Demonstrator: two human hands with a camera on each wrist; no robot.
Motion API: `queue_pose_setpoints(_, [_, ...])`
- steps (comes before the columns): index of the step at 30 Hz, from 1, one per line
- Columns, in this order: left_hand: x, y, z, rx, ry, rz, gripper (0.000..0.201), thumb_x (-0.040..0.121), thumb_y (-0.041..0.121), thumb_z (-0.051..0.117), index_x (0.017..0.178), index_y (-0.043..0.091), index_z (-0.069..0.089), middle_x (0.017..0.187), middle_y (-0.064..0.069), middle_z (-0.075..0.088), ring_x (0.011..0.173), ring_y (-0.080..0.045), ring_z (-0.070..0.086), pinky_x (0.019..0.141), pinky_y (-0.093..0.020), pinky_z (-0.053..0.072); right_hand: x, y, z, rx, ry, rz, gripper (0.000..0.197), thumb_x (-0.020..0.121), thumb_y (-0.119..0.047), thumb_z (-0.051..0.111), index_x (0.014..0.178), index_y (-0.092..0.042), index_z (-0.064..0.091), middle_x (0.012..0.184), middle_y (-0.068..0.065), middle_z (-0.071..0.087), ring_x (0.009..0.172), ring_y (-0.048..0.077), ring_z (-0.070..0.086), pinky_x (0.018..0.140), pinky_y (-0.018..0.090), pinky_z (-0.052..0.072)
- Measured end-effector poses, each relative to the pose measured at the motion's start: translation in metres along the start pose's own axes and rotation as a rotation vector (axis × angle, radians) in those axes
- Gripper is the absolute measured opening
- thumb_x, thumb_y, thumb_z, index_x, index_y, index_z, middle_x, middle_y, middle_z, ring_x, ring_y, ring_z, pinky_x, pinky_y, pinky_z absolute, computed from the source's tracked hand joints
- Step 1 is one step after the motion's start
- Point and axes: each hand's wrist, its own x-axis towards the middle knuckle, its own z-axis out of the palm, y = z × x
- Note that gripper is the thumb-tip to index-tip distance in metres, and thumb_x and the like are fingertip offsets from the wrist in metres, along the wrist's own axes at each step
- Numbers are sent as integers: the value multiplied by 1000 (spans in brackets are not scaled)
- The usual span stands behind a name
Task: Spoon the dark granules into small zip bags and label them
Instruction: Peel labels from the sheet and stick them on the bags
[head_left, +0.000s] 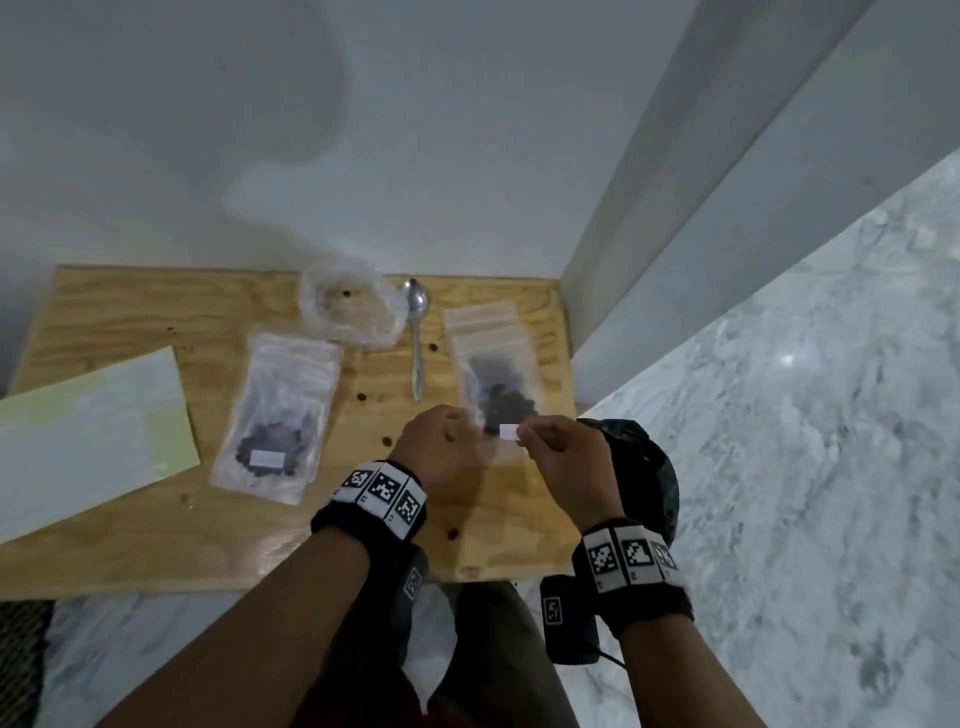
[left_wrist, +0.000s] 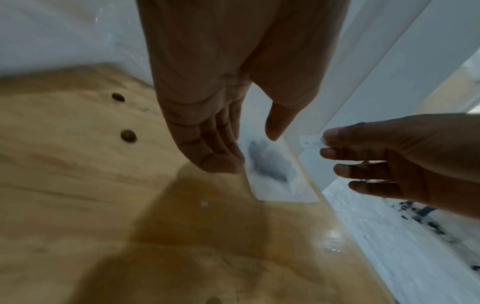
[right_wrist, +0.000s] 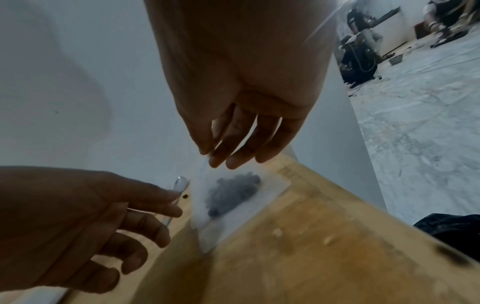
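On the wooden table (head_left: 130, 322) lie two clear zip bags of dark granules. The left bag (head_left: 270, 415) carries a white label near its bottom. The right bag (head_left: 493, 374) (left_wrist: 270, 166) (right_wrist: 233, 195) lies flat just beyond my hands. My right hand (head_left: 522, 434) (left_wrist: 324, 144) (right_wrist: 207, 158) pinches a small white label (head_left: 510, 431) (left_wrist: 310, 142) between thumb and forefinger, above this bag's near end. My left hand (head_left: 462, 426) (left_wrist: 246, 148) hangs relaxed and holds nothing, its fingertips (left_wrist: 221, 162) by the bag's left edge. I cannot tell whether they touch it.
A metal spoon (head_left: 417, 332) (right_wrist: 180, 185) lies between the two bags. A crumpled clear plastic bag (head_left: 348, 306) sits at the back. A pale label sheet (head_left: 88, 441) overhangs the table's left edge. A dark bundle (head_left: 644, 467) sits off the right edge, and a wall corner stands close behind.
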Motion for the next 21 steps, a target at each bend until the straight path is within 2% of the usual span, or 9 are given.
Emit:
queue_pose_setpoints(4, [17, 6, 15, 101, 117, -123, 27, 94, 23, 54, 112, 6, 64, 117, -16, 64, 110, -33, 59, 92, -36, 48, 30, 18, -9, -70, -38, 43, 7, 83, -34, 69, 77, -32, 71, 81, -12, 72, 81, 5, 66, 72, 27, 53])
queue_pose_setpoints(6, [21, 10, 20, 181, 136, -140, 26, 95, 20, 52, 108, 2, 66, 115, -18, 64, 110, -35, 58, 95, -41, 46, 43, 21, -10, -99, -65, 37, 8, 83, -36, 68, 77, -31, 72, 79, -14, 71, 80, 3, 64, 70, 23, 49])
queue_pose_setpoints(9, [27, 15, 27, 179, 195, -174, 28, 95, 22, 51, 98, -1, 68, 106, -21, 65, 103, -37, 59, 91, -41, 48, 59, 26, -7, -69, -131, 45, 9, 83, -31, 70, 82, -24, 76, 79, -13, 71, 79, 2, 65, 71, 19, 49])
queue_pose_setpoints(12, [29, 17, 34, 149, 255, -210, 28, 94, 25, 54, 94, 0, 67, 103, -20, 67, 101, -36, 60, 87, -37, 49, 68, 35, -1, -102, -189, 57, 11, 83, -33, 69, 82, -25, 76, 81, -12, 72, 78, 3, 65, 70, 21, 50])
queue_pose_setpoints(17, [29, 19, 39, 72, 283, -213, 27, 93, 24, 57, 94, 1, 70, 99, -18, 68, 98, -33, 62, 89, -39, 50, 69, 41, 3, -185, -165, 62, 15, 83, -39, 68, 84, -25, 74, 79, -12, 70, 77, 5, 63, 67, 23, 47])
queue_pose_setpoints(21, [32, 19, 42, 25, 266, -205, 29, 94, 24, 56, 90, -1, 70, 94, -20, 69, 94, -34, 63, 87, -41, 50, 68, 39, 4, -209, -155, 81, 13, 81, -44, 70, 82, -30, 70, 77, -15, 69, 76, 3, 62, 66, 24, 47])
